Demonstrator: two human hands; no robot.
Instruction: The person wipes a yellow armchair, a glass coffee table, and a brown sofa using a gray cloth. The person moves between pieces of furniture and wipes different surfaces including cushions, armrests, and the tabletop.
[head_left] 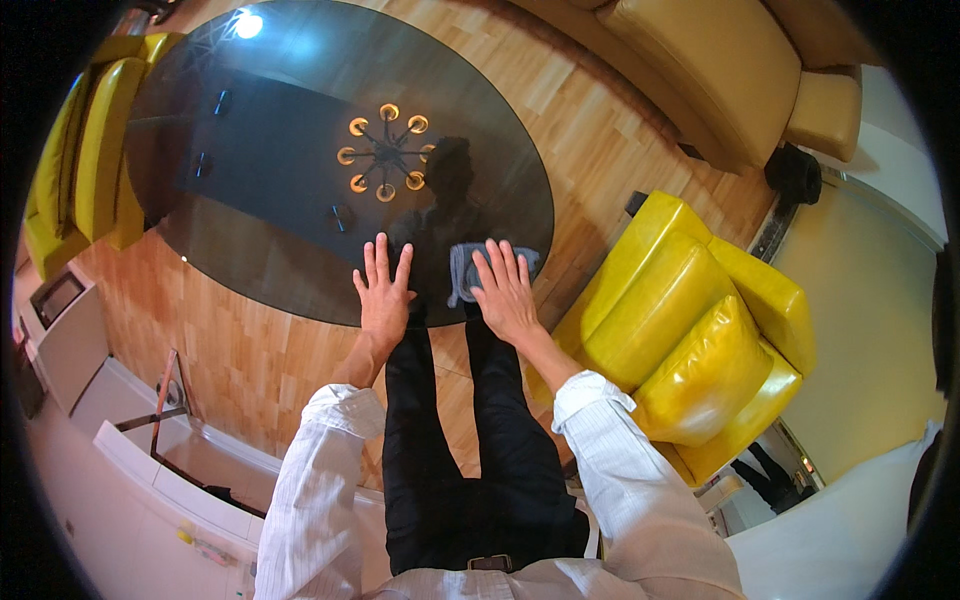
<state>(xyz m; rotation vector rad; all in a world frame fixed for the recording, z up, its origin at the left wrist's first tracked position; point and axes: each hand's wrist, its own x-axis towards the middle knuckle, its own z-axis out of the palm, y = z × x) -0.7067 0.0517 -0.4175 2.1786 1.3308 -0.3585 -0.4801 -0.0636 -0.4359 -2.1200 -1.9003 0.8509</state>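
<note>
A dark oval glass tabletop fills the upper middle, reflecting a ring of lamps and a dark silhouette. My left hand lies at its near edge with fingers spread, holding nothing. Just to its right, my right hand rests flat, fingers spread, on a folded grey-blue cloth near the table's rim. The hand covers part of the cloth.
A yellow armchair stands close at my right, another at the table's left. A tan sofa sits at top right. A white cabinet is at lower left. Wooden flooring shows around the table.
</note>
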